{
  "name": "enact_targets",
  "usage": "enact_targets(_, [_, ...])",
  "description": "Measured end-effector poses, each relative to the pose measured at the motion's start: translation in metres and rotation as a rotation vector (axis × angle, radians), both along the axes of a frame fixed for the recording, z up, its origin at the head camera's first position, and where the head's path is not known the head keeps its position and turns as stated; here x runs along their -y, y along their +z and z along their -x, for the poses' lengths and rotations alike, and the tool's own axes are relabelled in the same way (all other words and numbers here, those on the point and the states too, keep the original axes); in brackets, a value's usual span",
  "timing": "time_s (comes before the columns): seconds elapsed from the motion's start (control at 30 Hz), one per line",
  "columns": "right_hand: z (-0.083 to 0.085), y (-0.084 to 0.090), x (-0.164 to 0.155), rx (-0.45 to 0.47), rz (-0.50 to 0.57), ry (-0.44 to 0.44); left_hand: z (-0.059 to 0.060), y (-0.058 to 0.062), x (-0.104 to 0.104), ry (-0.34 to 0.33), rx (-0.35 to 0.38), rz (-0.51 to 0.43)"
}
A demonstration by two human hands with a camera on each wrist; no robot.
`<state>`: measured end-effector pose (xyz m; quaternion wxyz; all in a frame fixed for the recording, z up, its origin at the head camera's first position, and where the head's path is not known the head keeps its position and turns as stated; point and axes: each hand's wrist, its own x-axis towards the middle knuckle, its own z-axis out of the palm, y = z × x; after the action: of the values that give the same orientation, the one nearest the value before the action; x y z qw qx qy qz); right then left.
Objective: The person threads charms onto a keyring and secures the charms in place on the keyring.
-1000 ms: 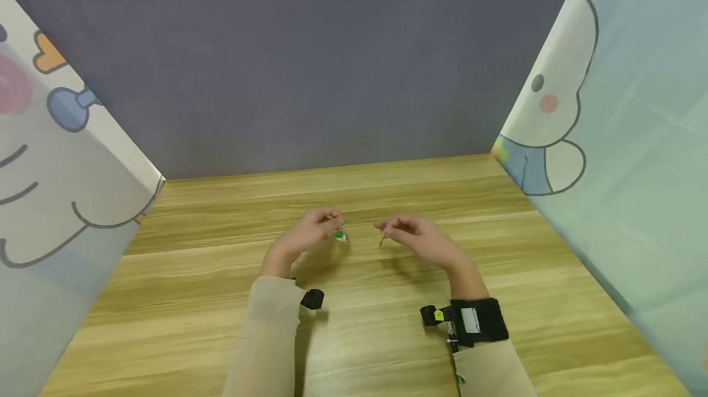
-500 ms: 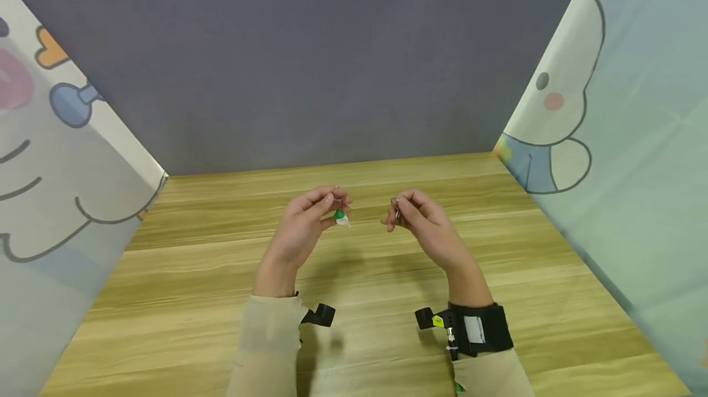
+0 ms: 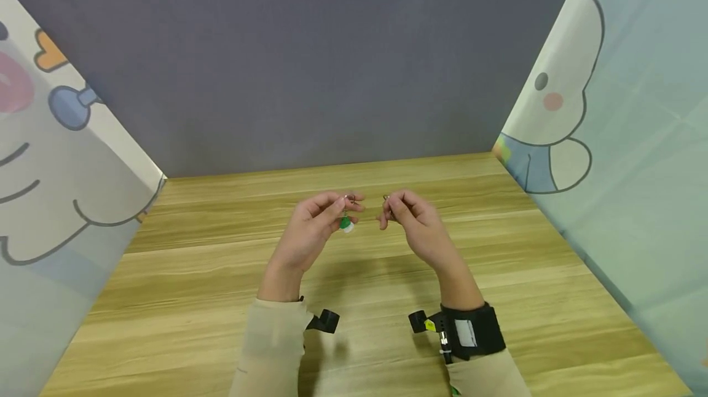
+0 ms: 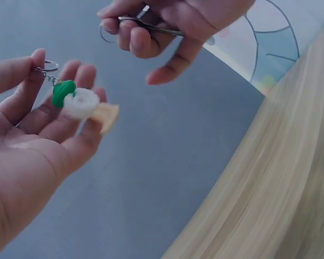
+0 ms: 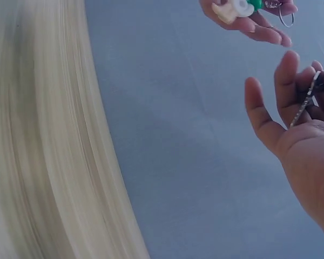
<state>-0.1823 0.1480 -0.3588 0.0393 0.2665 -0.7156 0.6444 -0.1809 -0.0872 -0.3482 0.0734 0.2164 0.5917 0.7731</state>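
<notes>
so far, near the frame's centre, a green and white charm is pinched by its small ring in the left hand, while a metal key is pinched in the right hand. the two are held apart, unjoined. no containers are seen on the wooden table.
</notes>
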Motion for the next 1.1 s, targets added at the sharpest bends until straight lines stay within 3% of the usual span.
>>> enact_targets(0.3, [-0.002, 0.004, 0.007, -0.03, 0.009, -0.073, 0.0, -0.005, -0.001, 0.06, 0.025, -0.015])
enact_targets(0.5, [-0.001, 0.005, 0.014, -0.021, 0.002, -0.063, 0.002, -0.005, 0.003, 0.001, 0.032, 0.02])
enact_targets(0.63, [-0.001, 0.007, 0.017, -0.019, -0.004, -0.059, 0.001, -0.002, 0.006, -0.037, -0.006, 0.091])
enact_targets(0.83, [-0.002, 0.008, 0.018, -0.004, -0.02, -0.056, -0.003, -0.001, 0.008, 0.018, -0.102, 0.241])
enact_targets(1.1, [-0.001, 0.006, 0.018, -0.163, -0.106, -0.017, -0.004, 0.002, 0.007, -0.021, -0.202, 0.378])
